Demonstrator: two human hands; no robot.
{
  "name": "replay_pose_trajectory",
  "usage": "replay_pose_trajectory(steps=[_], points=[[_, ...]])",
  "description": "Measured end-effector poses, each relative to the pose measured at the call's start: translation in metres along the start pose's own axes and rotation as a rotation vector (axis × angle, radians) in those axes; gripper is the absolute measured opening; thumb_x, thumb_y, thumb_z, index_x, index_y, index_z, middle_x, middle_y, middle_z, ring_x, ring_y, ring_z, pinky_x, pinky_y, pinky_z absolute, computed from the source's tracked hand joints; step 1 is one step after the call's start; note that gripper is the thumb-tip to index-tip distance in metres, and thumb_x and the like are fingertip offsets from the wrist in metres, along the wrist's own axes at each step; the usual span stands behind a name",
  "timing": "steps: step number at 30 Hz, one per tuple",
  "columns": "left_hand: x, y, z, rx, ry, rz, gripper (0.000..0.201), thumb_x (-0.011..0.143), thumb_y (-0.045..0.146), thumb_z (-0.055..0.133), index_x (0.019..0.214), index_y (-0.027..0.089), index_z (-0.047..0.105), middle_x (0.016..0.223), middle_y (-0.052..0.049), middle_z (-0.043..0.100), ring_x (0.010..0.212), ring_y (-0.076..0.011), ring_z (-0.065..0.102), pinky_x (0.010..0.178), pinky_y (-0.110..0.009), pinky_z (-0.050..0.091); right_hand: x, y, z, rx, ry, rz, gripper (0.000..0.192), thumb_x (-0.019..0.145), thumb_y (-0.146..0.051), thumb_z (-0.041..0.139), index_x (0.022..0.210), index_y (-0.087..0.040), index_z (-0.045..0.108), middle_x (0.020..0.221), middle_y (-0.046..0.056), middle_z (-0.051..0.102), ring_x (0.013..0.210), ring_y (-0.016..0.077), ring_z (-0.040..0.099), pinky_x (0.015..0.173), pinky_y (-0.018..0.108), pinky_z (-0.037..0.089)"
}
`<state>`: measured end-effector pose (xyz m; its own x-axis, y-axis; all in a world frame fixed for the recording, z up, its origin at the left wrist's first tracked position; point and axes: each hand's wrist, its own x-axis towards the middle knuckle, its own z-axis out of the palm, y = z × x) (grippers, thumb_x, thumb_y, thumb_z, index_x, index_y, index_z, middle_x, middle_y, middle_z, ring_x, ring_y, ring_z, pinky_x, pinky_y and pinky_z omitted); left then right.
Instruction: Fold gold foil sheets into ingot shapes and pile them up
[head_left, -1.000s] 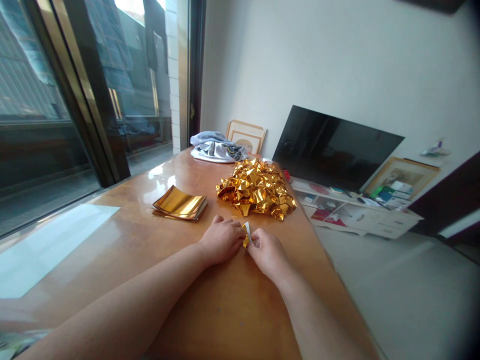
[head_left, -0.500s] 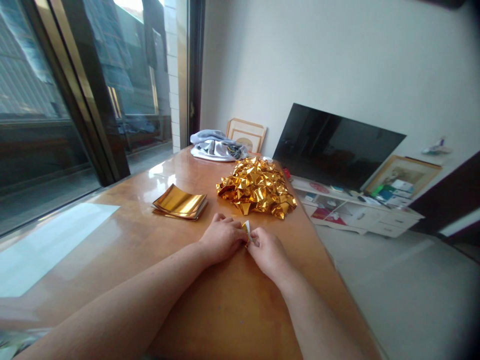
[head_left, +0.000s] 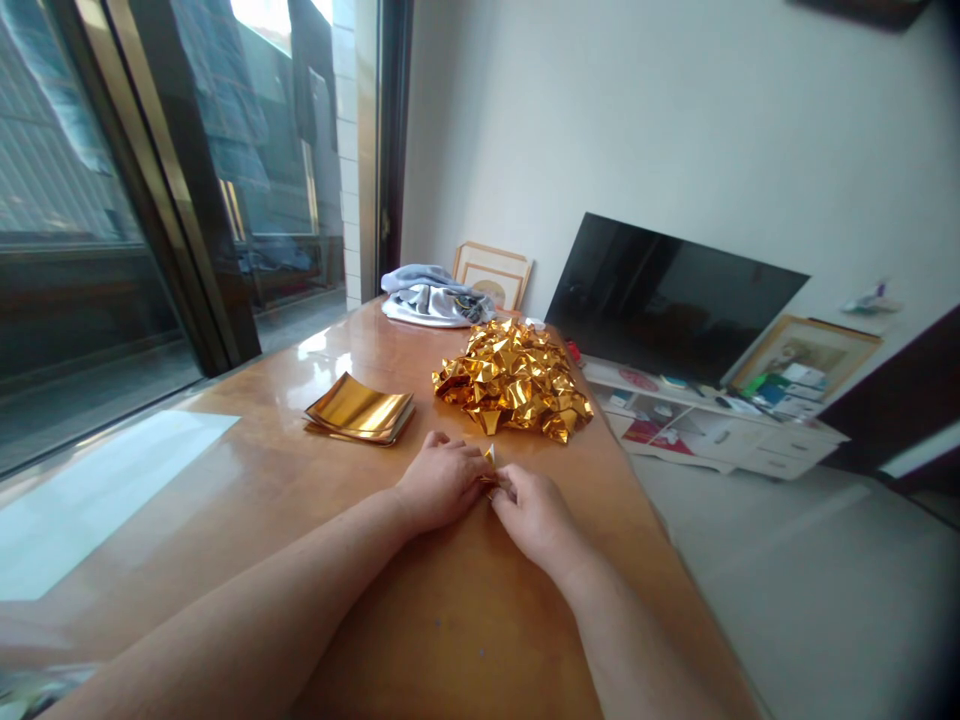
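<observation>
Between my two hands is a small piece of gold foil paper [head_left: 490, 455], mostly covered by the fingers; a tip with gold and white sides sticks up. My left hand [head_left: 444, 482] grips it from the left with bent fingers. From the right, my right hand [head_left: 534, 510] pinches it between thumb and fingers. Just beyond the hands lies a heap of folded gold paper pieces [head_left: 517, 385]. A stack of flat gold foil sheets [head_left: 360, 408], slightly curled, rests to the left of my left hand.
The brown table [head_left: 450, 610] carries a grey-blue bundle of cloth [head_left: 431, 300] at its far end. A white sheet [head_left: 112, 500] lies at the left edge. Past the right edge stand a low white cabinet [head_left: 720, 435] and a black television [head_left: 675, 300].
My right hand has moved slightly left, closer to my left hand. Less of the foil paper shows between the fingers now. The heap and stack stay put.
</observation>
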<state>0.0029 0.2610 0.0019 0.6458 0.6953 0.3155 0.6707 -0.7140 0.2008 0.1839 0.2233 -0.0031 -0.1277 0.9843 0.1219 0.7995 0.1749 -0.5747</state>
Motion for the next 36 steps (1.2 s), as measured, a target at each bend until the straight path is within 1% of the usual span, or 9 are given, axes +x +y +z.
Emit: replay_pose_trajectory(steps=[5, 9, 12, 16, 18, 21, 25, 31, 36], points=[[0.001, -0.001, 0.002, 0.009, -0.004, 0.015, 0.021, 0.093, 0.027, 0.051, 0.094, 0.028, 0.071, 0.093, -0.003, 0.069, 0.094, -0.0228, 0.061, 0.081, -0.039, 0.03, 0.002, 0.004, 0.002, 0.047, -0.004, -0.073, 0.024, 0.092, -0.019, 0.049, 0.098, -0.019, 0.072, 0.087, 0.006, 0.074, 0.08, 0.0187, 0.065, 0.071, 0.024, 0.043], [0.003, -0.001, 0.006, -0.004, 0.014, -0.049, 0.018, 0.091, 0.025, 0.053, 0.093, 0.025, 0.07, 0.093, -0.004, 0.068, 0.093, -0.0224, 0.061, 0.084, -0.038, 0.032, 0.003, 0.005, 0.002, 0.027, -0.012, -0.084, 0.025, 0.091, -0.016, 0.049, 0.097, -0.02, 0.073, 0.086, 0.006, 0.074, 0.08, 0.0184, 0.065, 0.071, 0.024, 0.043], [0.003, -0.002, 0.009, -0.03, 0.056, -0.088, 0.021, 0.089, 0.024, 0.055, 0.105, 0.025, 0.068, 0.104, -0.006, 0.066, 0.096, -0.0222, 0.061, 0.086, -0.037, 0.035, 0.002, 0.005, 0.002, 0.007, -0.008, -0.096, 0.024, 0.089, -0.014, 0.051, 0.096, -0.02, 0.073, 0.086, 0.006, 0.074, 0.08, 0.0189, 0.065, 0.071, 0.024, 0.042], [0.0, -0.004, 0.011, -0.06, 0.067, -0.03, 0.038, 0.087, 0.021, 0.056, 0.122, 0.034, 0.063, 0.121, -0.005, 0.06, 0.107, -0.0233, 0.059, 0.088, -0.036, 0.037, 0.002, 0.006, 0.004, 0.005, 0.007, -0.123, 0.025, 0.088, -0.014, 0.052, 0.1, -0.021, 0.073, 0.091, 0.007, 0.074, 0.082, 0.0196, 0.065, 0.073, 0.025, 0.042], [-0.001, -0.005, 0.013, -0.073, 0.064, -0.04, 0.038, 0.088, 0.022, 0.057, 0.123, 0.033, 0.063, 0.12, -0.005, 0.061, 0.107, -0.0241, 0.059, 0.089, -0.037, 0.038, 0.003, 0.008, 0.005, 0.014, 0.002, -0.122, 0.024, 0.088, -0.014, 0.052, 0.098, -0.021, 0.073, 0.09, 0.007, 0.074, 0.081, 0.0197, 0.065, 0.072, 0.025, 0.042], [0.002, -0.01, 0.017, -0.113, 0.115, -0.162, 0.036, 0.091, 0.028, 0.055, 0.126, 0.028, 0.062, 0.114, -0.008, 0.062, 0.103, -0.0245, 0.06, 0.089, -0.036, 0.041, 0.007, 0.012, 0.007, 0.038, -0.004, -0.109, 0.023, 0.089, -0.015, 0.052, 0.094, -0.021, 0.073, 0.087, 0.006, 0.075, 0.08, 0.0195, 0.065, 0.071, 0.025, 0.042], [0.007, -0.021, 0.02, -0.211, 0.133, -0.311, 0.029, 0.095, 0.037, 0.049, 0.109, 0.024, 0.071, 0.102, -0.008, 0.065, 0.094, -0.0229, 0.062, 0.08, -0.032, 0.044, 0.011, 0.017, 0.011, 0.081, 0.01, -0.12, 0.024, 0.089, -0.017, 0.051, 0.094, -0.021, 0.074, 0.088, 0.006, 0.075, 0.08, 0.019, 0.066, 0.071, 0.024, 0.042], [0.017, -0.036, 0.016, -0.38, -0.014, -0.369, 0.017, 0.081, 0.026, 0.061, 0.086, 0.019, 0.076, 0.09, -0.005, 0.07, 0.083, -0.0195, 0.062, 0.076, -0.027, 0.044, 0.014, 0.021, 0.015, 0.115, 0.021, -0.109, 0.026, 0.088, -0.018, 0.051, 0.094, -0.023, 0.075, 0.088, 0.005, 0.076, 0.079, 0.0183, 0.067, 0.069, 0.024, 0.043], [0.026, -0.037, 0.015, -0.424, -0.118, -0.422, 0.016, 0.072, 0.021, 0.065, 0.083, 0.017, 0.077, 0.075, -0.003, 0.071, 0.068, -0.0159, 0.06, 0.062, -0.023, 0.042, 0.013, 0.019, 0.013, 0.118, 0.018, -0.096, 0.021, 0.088, -0.02, 0.053, 0.09, -0.023, 0.075, 0.084, 0.004, 0.075, 0.076, 0.0175, 0.066, 0.064, 0.023, 0.041]])
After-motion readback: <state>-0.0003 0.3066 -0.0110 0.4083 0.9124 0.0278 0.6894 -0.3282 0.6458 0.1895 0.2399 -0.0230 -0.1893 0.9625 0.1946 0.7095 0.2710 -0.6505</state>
